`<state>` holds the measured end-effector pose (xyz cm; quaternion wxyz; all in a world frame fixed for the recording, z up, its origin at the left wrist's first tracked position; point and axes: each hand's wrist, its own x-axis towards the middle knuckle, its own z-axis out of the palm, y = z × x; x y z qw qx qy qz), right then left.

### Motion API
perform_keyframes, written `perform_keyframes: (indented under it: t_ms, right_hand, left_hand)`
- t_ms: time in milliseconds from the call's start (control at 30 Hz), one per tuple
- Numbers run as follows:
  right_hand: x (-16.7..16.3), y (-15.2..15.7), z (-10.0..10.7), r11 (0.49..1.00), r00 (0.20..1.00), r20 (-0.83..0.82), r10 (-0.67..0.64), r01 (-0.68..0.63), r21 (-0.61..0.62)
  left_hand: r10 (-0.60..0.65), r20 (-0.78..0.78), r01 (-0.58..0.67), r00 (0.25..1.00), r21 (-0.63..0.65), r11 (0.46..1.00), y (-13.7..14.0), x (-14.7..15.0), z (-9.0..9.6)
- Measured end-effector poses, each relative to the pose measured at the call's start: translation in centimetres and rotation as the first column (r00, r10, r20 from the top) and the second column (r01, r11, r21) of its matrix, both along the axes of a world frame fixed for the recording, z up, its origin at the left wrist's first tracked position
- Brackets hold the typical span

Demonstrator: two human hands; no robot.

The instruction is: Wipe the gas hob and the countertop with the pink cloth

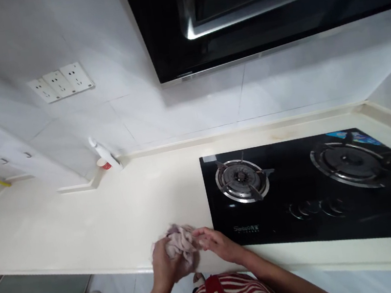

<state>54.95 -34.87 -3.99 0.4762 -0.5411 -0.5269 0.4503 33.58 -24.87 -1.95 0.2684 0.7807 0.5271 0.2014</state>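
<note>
Cream countertop [81,224]; pale pinkish cloth [181,242], crumpled, deeply creased; left hand [166,265] clutching it, right hand [218,245] loosely spread at its edge

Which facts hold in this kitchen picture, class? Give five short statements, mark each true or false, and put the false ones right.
1. The left hand grips a crumpled cloth. True.
2. The right hand is turning a stove knob. False: it is beside the cloth; whether it touches it is hard to tell.
3. The stove shows two burners. True.
4. The white bottle stands between the burners. False: it is on the counter near the wall, beside a red-and-white cup.
5. Three socket panels sit side by side on the wall. True.
</note>
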Motion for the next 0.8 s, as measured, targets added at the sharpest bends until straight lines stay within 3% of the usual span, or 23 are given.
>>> perform_keyframes:
  t_ms: [100, 167, 233, 300, 367, 433, 500, 533, 600, 700, 800]
  right_hand:
    - [0.9, -1.8, 0.9, 0.989, 0.989, -0.013, -0.144, 0.144, -0.023]
    - [1.5, -3.2, 1.7, 0.970, 0.970, 0.006, -0.244, 0.244, 0.000]
    - [2.0, -4.4, 2.8, 0.958, 0.958, 0.023, -0.286, 0.285, 0.023]
    - [2.6, -5.6, 3.7, 0.942, 0.941, 0.042, -0.336, 0.335, 0.037]
    - [3.7, -7.0, 4.5, 0.892, 0.890, 0.048, -0.453, 0.452, 0.035]
    - [5.4, -9.0, 5.0, 0.794, 0.790, 0.074, -0.608, 0.608, 0.030]
    - [7.8, -11.4, 5.1, 0.662, 0.648, 0.155, -0.746, 0.747, 0.062]
    - [9.1, -12.6, 4.8, 0.598, 0.573, 0.209, -0.793, 0.797, 0.085]
    - [11.7, -14.5, 3.7, 0.526, 0.467, 0.328, -0.821, 0.842, 0.116]
    - [13.7, -15.1, 0.8, 0.557, 0.390, 0.553, -0.736, 0.813, 0.168]
    - [12.1, -13.0, -1.9, 0.617, 0.273, 0.723, -0.635, 0.742, 0.261]
  left_hand:
    - [0.102, 0.105, -0.105, 0.989, 0.022, 0.994, 1.0, 0.7, 2.2]
    - [0.032, 0.166, -0.026, 0.986, -0.043, 0.999, 0.6, 3.2, 3.3]
    - [-0.093, 0.268, 0.155, 0.959, -0.221, 0.963, -0.9, 6.7, 4.1]
    - [-0.155, 0.430, 0.359, 0.889, -0.447, 0.819, -3.3, 10.4, 4.6]
    - [-0.120, 0.579, 0.521, 0.806, -0.598, 0.609, -5.5, 13.6, 5.1]
    - [-0.059, 0.672, 0.622, 0.739, -0.645, 0.443, -7.0, 16.0, 5.5]
    - [-0.064, 0.718, 0.688, 0.693, -0.632, 0.355, -7.6, 17.7, 5.5]
    - [-0.094, 0.726, 0.704, 0.681, -0.614, 0.358, -7.6, 18.2, 5.4]
    - [-0.181, 0.704, 0.695, 0.687, -0.564, 0.445, -7.2, 18.6, 4.8]
    - [-0.213, 0.619, 0.601, 0.756, -0.528, 0.600, -6.1, 17.1, 3.7]
    - [-0.143, 0.535, 0.470, 0.833, -0.547, 0.693, -4.7, 13.8, 2.9]
